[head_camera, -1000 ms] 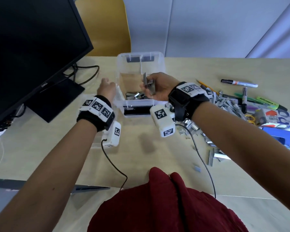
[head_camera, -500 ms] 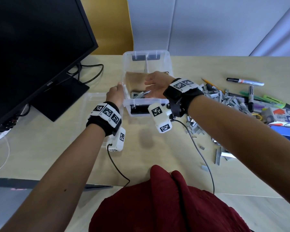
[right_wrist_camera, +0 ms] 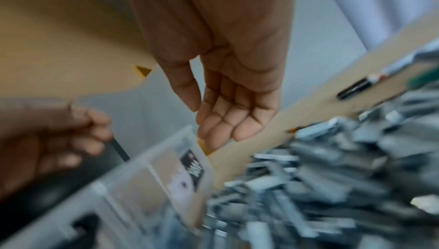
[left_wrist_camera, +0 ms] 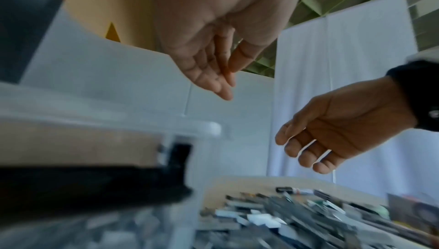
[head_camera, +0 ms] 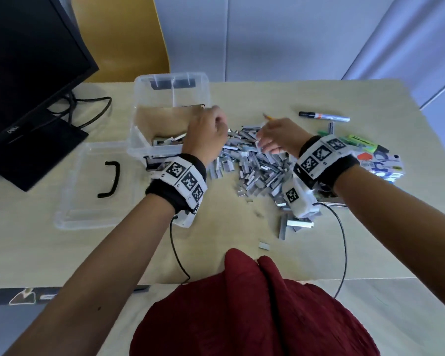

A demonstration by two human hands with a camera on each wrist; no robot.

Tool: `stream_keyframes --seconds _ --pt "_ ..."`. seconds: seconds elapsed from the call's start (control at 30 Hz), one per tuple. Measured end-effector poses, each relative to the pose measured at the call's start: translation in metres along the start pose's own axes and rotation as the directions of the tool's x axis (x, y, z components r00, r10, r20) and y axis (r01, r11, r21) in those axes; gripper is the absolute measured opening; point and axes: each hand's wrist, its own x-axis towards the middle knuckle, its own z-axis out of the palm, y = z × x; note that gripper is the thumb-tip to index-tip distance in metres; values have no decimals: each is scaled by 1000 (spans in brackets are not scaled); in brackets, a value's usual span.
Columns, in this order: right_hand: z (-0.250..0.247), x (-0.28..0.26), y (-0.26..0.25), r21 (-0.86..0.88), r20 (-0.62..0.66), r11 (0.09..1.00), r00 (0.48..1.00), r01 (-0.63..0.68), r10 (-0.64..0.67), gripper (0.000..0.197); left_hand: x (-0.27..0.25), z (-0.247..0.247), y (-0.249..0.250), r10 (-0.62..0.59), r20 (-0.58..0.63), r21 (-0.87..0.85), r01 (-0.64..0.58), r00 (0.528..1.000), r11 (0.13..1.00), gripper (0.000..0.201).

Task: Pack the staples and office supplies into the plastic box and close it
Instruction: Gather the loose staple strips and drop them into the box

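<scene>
Back at the heap after another drop into the plastic box [head_camera: 139,150]. Half a second earlier, reaching down inside the box with the right hand [head_camera: 278,140] to let go of a clutch of staple strips. Now out again, with that hand released and empty, fingers relaxed and slightly bent, hovering just above the loose staples [head_camera: 254,165] on the table [head_camera: 216,227].

Gone as well from the box's far side with the left hand [head_camera: 206,134]. Now poised over the box corner nearest the heap, just to the left of the right hand, fingers loose and gripping nothing.

One more load delivered, then, with the packed strips [head_camera: 167,140] lying on the box floor just left of the left hand. By the look of it, still far from finished, with most of the staples spread beneath and to the near side of the right hand. Also left outside: a marker [head_camera: 324,116] beyond the right hand and a highlighter [head_camera: 360,142] off to its right. No closing yet either, with the lid [head_camera: 70,217] lying flat on the table well to the left of the left hand, apart from the box.

Judging from both empty hands converging on the heap, probably lining up a two-handed scoop.
</scene>
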Motion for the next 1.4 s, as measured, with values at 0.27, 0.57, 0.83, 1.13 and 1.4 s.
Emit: stream_keyframes --seconds 0.27,0.57,0.83,1.13,1.4 --pt "-8 -10 72 -671 160 717 981 191 -111 25 -33 86 -11 -143 496 312 -21 857 950 23" --pt "6 4 92 -864 314 318 912 390 -265 37 -46 118 -4 -187 496 598 -177 848 781 48" --pt "5 14 88 -901 331 206 913 381 -239 33 -45 122 -5 -283 477 614 -85 832 784 49" --pt "1 15 99 -714 157 611 929 342 -336 20 -38 110 -15 -348 504 492 68 791 868 44" --pt "-22 12 88 651 175 744 984 -149 43 16 -25 94 -22 -507 468 -274 664 724 695 9"
